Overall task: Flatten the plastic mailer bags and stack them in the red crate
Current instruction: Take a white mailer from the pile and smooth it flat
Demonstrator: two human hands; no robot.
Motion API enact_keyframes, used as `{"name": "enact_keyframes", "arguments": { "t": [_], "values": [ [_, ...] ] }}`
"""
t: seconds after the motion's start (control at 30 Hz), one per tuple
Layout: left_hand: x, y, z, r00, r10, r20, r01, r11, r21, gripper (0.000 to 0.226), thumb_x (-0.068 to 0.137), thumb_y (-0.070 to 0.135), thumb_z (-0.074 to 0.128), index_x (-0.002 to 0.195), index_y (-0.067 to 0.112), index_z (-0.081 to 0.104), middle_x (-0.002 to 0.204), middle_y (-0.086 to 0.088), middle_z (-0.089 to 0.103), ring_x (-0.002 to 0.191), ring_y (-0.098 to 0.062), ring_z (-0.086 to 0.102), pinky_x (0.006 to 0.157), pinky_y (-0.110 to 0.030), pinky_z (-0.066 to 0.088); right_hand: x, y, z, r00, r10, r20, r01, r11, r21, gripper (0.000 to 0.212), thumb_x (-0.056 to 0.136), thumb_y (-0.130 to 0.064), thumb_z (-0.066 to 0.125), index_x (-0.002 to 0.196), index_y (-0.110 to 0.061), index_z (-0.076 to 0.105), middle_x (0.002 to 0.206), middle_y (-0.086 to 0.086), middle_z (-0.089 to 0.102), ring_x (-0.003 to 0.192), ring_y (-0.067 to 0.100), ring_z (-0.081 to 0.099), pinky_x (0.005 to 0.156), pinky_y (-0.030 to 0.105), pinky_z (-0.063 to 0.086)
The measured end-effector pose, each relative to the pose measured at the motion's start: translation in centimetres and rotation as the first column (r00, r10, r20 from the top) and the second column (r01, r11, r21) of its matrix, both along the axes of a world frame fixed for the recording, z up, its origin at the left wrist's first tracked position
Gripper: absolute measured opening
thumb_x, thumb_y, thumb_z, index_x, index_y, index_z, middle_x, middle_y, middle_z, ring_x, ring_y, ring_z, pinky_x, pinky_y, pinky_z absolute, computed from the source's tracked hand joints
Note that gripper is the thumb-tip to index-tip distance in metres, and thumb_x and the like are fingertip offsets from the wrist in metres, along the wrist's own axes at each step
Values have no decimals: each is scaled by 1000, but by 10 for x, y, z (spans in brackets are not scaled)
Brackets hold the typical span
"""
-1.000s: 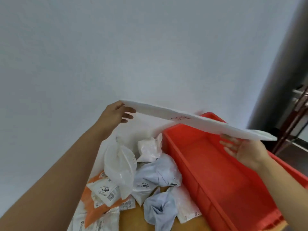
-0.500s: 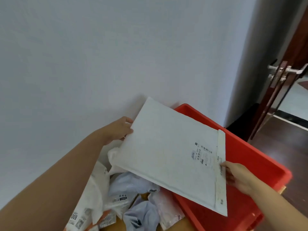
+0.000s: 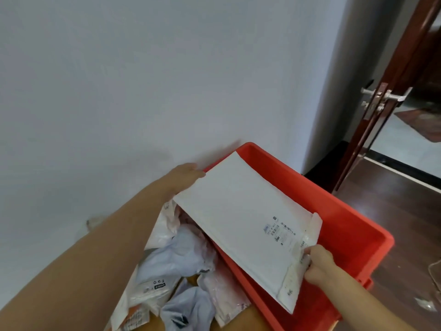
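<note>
A flat white padded mailer is held over the red crate, tilted so that its far corner lies near the crate's back rim and its near corner hangs over the crate's left wall. Its printed label faces up near the flap end. The left hand is placed at the mailer's far left edge, the fingers curled onto that edge with the thumb hidden beneath, so the edge appears to be gripped. The right hand is closed on the flap end, the flap pinched between thumb and fingers. The mailer is not yet laid on the crate's floor, much of which is covered from view by it.

To the left of the crate, a heap of crumpled mailer bags is seen on the wooden surface: white, pale blue and clear ones, with an orange-printed bag at the near edge. The crate is set against a plain white wall. On the right, a dark wooden door with a metal handle is seen ajar above a dark wood floor.
</note>
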State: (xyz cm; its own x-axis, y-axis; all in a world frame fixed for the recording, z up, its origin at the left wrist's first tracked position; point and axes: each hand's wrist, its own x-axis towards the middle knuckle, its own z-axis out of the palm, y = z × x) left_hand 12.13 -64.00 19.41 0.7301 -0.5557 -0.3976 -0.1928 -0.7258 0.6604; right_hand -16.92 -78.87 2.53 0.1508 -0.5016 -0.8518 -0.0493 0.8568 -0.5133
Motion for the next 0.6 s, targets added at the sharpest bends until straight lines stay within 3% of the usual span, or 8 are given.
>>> {"name": "enact_keyframes", "arguments": {
  "t": [0.07, 0.1, 0.17, 0.27, 0.33, 0.47, 0.53, 0.6],
  "values": [
    [-1, 2, -7, 1000, 8, 8, -8, 1000, -26, 46, 96, 30, 57, 141, 21, 51, 142, -1, 47, 134, -24, 45, 103, -30, 36, 7, 4, -2, 998, -55, -29, 54, 998, -19, 26, 89, 13, 33, 81, -5, 50, 74, 12, 50, 56, 24, 51, 53, 33, 45],
    [-2, 4, -11, 1000, 11, 0, -11, 999, -37, 31, 96, 29, 57, 126, 23, 60, 130, -1, 52, 129, -26, 50, 102, -33, 38, 10, 6, -6, 996, -78, -49, 76, 996, -37, 27, 90, 11, 33, 80, -6, 50, 72, 9, 49, 47, 21, 52, 46, 28, 44],
    [-6, 9, -19, 1000, 13, 2, -13, 999, -50, 15, 95, 29, 59, 109, 26, 63, 125, 0, 56, 124, -28, 54, 105, -38, 40, 15, 9, -13, 990, -124, -72, 119, 991, -67, 27, 92, 9, 32, 89, -5, 56, 73, 7, 51, 42, 16, 56, 43, 24, 47],
    [-13, 16, -35, 1000, 1, 8, 0, 998, -56, 46, 96, 29, 59, 140, 19, 52, 143, -2, 50, 130, -22, 48, 113, -37, 35, 17, 10, -28, 980, -145, -137, 136, 988, -69, 38, 95, 4, 34, 124, -1, 58, 111, 17, 65, 95, 35, 66, 85, 44, 53],
    [-18, 21, -45, 1000, 3, 6, -3, 999, -51, 47, 96, 29, 59, 141, 18, 51, 143, -1, 50, 129, -20, 49, 112, -35, 35, 15, 13, -34, 974, -122, -189, 112, 992, -62, 39, 98, 0, 35, 134, 5, 51, 133, 20, 58, 119, 40, 59, 95, 46, 48],
    [-24, 32, -55, 1000, 10, -19, -11, 999, -34, 44, 95, 30, 60, 137, 18, 54, 139, -1, 53, 123, -20, 53, 109, -37, 41, 19, 22, -37, 978, -29, -206, 14, 997, -70, 41, 101, -4, 33, 139, 5, 45, 141, 23, 52, 127, 40, 53, 99, 47, 46],
    [-25, 34, -60, 1000, 14, -18, -14, 999, -44, 44, 95, 29, 59, 137, 17, 55, 136, -1, 54, 119, -19, 54, 103, -34, 44, 22, 21, -49, 977, -41, -207, 33, 999, -41, 42, 99, 1, 31, 139, 5, 46, 138, 19, 56, 125, 38, 55, 103, 48, 46],
    [-29, 36, -64, 999, 21, -29, -23, 999, -45, 42, 96, 28, 59, 136, 16, 55, 134, 0, 55, 119, -17, 54, 103, -33, 43, 27, 19, -59, 978, -59, -202, 53, 998, -32, 43, 95, 6, 35, 135, 4, 49, 128, 18, 61, 116, 40, 61, 98, 53, 49]
  ]
}}
